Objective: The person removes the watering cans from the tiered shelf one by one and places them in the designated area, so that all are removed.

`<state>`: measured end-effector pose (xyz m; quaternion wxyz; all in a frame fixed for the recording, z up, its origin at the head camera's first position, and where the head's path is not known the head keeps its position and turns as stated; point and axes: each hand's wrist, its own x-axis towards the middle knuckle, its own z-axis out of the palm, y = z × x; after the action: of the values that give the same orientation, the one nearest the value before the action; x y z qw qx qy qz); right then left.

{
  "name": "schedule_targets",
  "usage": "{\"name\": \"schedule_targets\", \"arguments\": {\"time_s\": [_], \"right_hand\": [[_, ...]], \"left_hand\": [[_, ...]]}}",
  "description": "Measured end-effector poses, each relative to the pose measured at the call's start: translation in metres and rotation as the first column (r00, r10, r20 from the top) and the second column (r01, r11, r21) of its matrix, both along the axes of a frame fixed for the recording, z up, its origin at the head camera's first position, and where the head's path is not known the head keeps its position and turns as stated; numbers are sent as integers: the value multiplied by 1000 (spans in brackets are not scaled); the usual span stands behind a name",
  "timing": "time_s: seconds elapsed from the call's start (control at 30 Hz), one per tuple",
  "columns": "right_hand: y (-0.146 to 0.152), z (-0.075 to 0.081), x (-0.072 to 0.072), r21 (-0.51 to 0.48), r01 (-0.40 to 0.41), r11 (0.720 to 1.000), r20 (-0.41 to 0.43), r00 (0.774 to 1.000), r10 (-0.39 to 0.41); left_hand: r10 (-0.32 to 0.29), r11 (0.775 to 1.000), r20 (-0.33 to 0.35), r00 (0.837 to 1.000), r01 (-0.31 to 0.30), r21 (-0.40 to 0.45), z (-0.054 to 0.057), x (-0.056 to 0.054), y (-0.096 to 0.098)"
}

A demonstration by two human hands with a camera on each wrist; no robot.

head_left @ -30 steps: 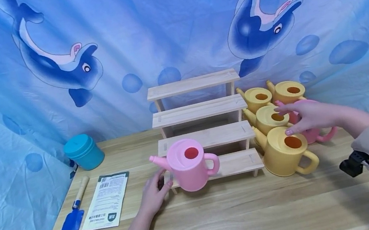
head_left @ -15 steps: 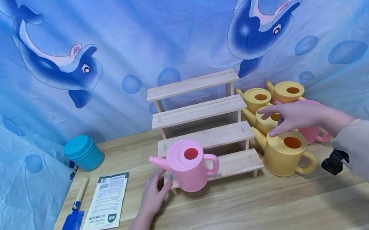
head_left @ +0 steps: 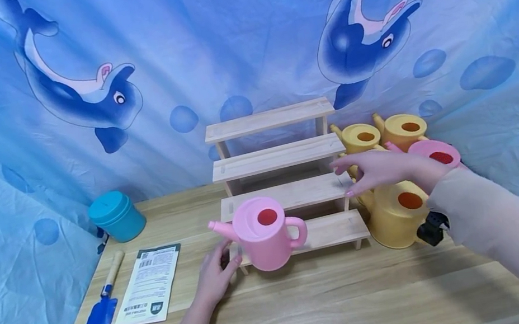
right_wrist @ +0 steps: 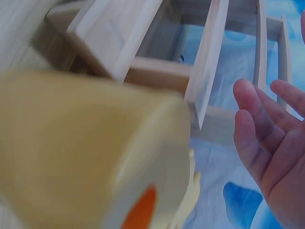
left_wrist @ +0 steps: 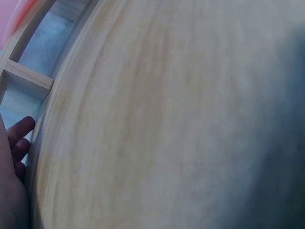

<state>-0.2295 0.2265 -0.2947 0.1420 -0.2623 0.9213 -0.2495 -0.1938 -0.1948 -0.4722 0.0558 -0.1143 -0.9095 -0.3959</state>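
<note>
My left hand (head_left: 216, 273) rests on the table at the left end of the bottom step of a wooden tiered stand (head_left: 290, 194). Its thumb is right at that step, and its fingers (left_wrist: 21, 131) are loosely bent beside the stand in the left wrist view. Close by, a pink watering can (head_left: 263, 238) stands on the bottom step, spout to the left. My right hand (head_left: 377, 167), fingers spread and holding nothing, hovers near the stand's right end. It overlaps a yellow watering can (head_left: 393, 220) in the head view.
Right of the stand are more yellow watering cans (head_left: 402, 131) and another pink watering can (head_left: 433, 151). At left lie a blue hand trowel (head_left: 100, 317) and a seed packet (head_left: 148, 284), with a teal lidded tub (head_left: 117, 215) behind. A blue dolphin curtain (head_left: 229, 36) hangs behind.
My right hand has moved left from above the watering cans to the stand's right end, uncovering the pink can at right. My left hand and the pink can on the stand stay put.
</note>
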Motion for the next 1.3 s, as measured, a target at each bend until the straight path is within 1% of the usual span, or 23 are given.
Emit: {"name": "schedule_targets", "arguments": {"time_s": [0.2,0.37,0.5,0.67,0.9,1.07,1.3], "right_hand": [[-24,-3,-4,-27,-21,999,69,997,23],[-44,-3,-5,-52,-65,997,77,995,69],[-58,-3,-4,-53,-95,994,80,992,99],[-74,-3,-5,-67,-130,989,91,987,136],[-98,-3,-6,-139,-154,978,112,979,170],[-114,-8,-4,-197,-165,966,144,970,195],[-128,-10,-2,-152,-159,975,131,975,180]], "left_hand": [[-1,1000,21,1000,1,3,0,1,1],[-5,1000,11,1000,5,1,-1,0,2],[-8,1000,-1,1000,8,-6,-1,-1,3],[-12,1000,-1,1000,12,-10,-1,-1,3],[-11,1000,-14,1000,11,7,-1,0,1],[-13,1000,-17,1000,13,0,-3,0,-1],[3,1000,7,1000,-3,-22,-3,-1,-1]]}}
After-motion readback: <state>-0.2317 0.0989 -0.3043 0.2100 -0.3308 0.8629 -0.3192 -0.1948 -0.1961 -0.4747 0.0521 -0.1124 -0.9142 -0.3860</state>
